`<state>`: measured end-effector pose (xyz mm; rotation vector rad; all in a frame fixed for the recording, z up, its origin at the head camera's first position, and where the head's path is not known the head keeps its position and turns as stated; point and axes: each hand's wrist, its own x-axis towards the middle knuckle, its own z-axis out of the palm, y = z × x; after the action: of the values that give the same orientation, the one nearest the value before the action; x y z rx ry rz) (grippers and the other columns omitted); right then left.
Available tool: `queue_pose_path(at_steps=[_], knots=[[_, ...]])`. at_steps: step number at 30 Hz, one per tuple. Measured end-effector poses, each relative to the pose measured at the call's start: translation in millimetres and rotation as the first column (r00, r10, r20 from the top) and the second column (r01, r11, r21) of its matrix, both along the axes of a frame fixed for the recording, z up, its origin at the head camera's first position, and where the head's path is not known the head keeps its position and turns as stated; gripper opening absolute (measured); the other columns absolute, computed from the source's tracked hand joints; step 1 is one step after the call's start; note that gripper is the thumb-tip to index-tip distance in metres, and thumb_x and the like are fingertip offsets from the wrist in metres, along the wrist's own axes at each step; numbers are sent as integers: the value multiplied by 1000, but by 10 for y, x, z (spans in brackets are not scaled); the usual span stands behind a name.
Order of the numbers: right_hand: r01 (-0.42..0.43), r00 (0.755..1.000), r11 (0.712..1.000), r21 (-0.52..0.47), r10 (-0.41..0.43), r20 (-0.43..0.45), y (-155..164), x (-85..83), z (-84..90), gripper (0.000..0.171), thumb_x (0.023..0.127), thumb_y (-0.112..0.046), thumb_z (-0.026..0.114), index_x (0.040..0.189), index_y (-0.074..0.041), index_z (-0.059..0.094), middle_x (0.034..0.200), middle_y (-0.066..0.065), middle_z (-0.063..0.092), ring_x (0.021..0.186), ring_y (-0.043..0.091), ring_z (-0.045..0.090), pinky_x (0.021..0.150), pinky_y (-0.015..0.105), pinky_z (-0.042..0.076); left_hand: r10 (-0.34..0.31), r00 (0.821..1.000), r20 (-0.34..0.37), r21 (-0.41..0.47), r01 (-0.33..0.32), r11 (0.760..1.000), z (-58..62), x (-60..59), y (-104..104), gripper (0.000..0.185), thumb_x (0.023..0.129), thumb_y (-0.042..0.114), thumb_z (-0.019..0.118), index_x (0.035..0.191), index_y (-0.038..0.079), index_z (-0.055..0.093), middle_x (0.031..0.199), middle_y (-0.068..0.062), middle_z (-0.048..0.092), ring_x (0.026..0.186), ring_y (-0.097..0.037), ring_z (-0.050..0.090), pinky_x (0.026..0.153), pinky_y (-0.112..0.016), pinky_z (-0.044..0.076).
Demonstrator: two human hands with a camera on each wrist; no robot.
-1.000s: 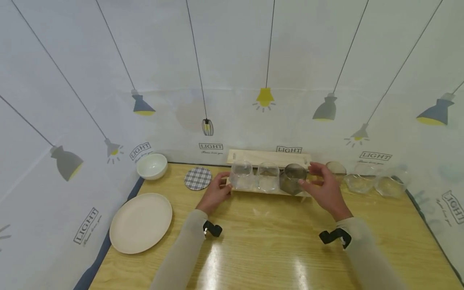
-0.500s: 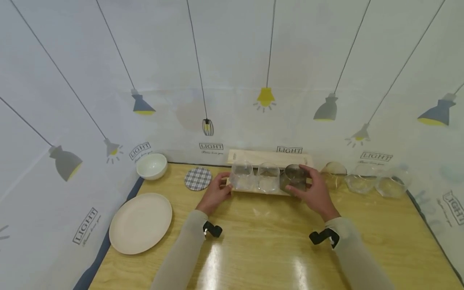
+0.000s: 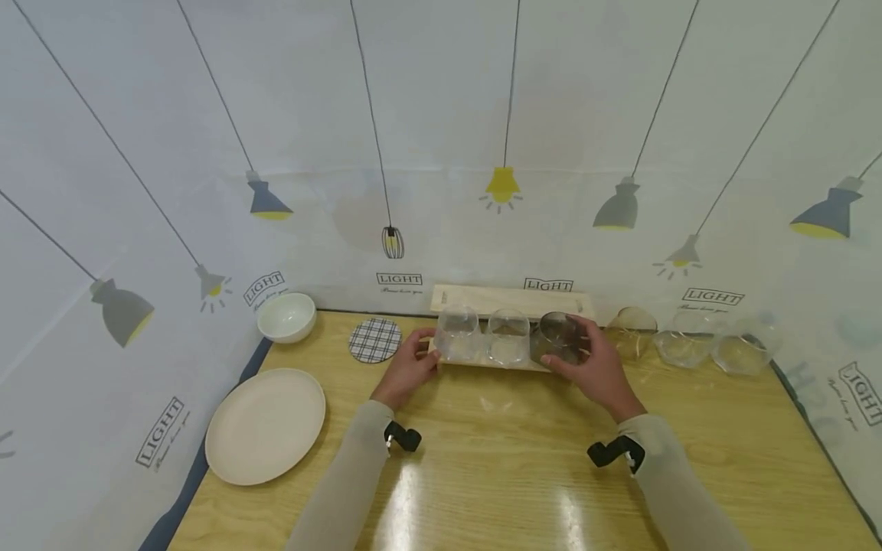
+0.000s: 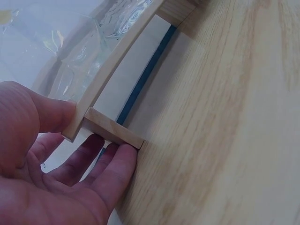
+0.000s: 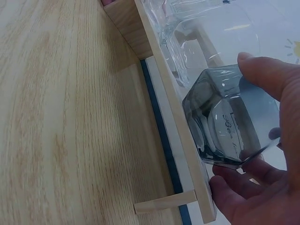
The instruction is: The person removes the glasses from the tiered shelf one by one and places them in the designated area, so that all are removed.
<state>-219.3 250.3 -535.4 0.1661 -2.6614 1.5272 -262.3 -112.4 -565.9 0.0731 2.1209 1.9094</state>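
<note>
Right hand (image 3: 598, 369) wraps grey glass (image 3: 556, 337), thumb over top, fingers beneath; grip closed on it. Grey glass sits at right end of wooden rack (image 3: 510, 361), beside 2 clear glasses (image 3: 482, 335) in same row. Left hand (image 3: 406, 366) holds rack's left end, thumb on top edge, fingers under foot; grip closed on rack. Rack stands near far edge of table (image 3: 496, 474). Checked coaster (image 3: 375, 340), white bowl (image 3: 287, 315), cream plate (image 3: 266, 425) lie left. More glasses (image 3: 696, 344) stand right of rack.
</note>
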Motion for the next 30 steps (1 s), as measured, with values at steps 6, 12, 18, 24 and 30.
queue_pose_path(at_steps=[6, 12, 18, 24, 30], knots=[[-6, 1000, 1000, -2, 6, 15, 0, 8, 18, 99, 88, -49, 86, 165, -18, 31, 151, 21, 50, 139, 47, 52, 116, 64, 44, 3, 1000, -4, 14, -3, 1000, 7, 17, 6, 46, 108, 10, 60, 152, 14, 49, 144, -24, 56, 125, -30, 61, 93, -38, 59], [-5, 1000, 1000, -1, 5, 17, 7, 9, 37, 98, 89, -50, 84, 165, -19, 32, 153, 21, 49, 140, 48, 51, 116, 64, 44, 8, 1000, -12, 25, -8, 1000, 17, 10, 10, 45, 109, 10, 60, 152, 15, 49, 144, -24, 55, 126, -30, 61, 97, -41, 60], [7, 999, 1000, -5, -7, 35, 38, 70, 72, 99, 89, -51, 84, 166, -20, 31, 154, 20, 49, 141, 47, 50, 116, 63, 44, 9, 1000, -4, 14, -9, 1000, 25, 29, 26, 46, 108, 9, 60, 152, 13, 49, 142, -24, 57, 122, -28, 62, 95, -41, 60], [19, 1000, 999, -33, -19, -4, 133, 147, 117, 94, 90, -45, 85, 165, -20, 33, 149, 14, 54, 135, 40, 57, 112, 60, 49, 8, 1000, -1, -11, -8, 1000, 37, 36, 30, 46, 108, 10, 60, 153, 15, 48, 144, -24, 56, 125, -30, 62, 94, -40, 60], [46, 999, 999, -23, -46, -27, 260, 259, 171, 90, 92, -44, 83, 165, -24, 34, 149, 14, 58, 137, 39, 56, 111, 64, 47, 13, 1000, 7, -32, -13, 999, 38, 36, 18, 47, 109, 11, 59, 154, 16, 48, 147, -23, 55, 130, -32, 61, 97, -41, 60]])
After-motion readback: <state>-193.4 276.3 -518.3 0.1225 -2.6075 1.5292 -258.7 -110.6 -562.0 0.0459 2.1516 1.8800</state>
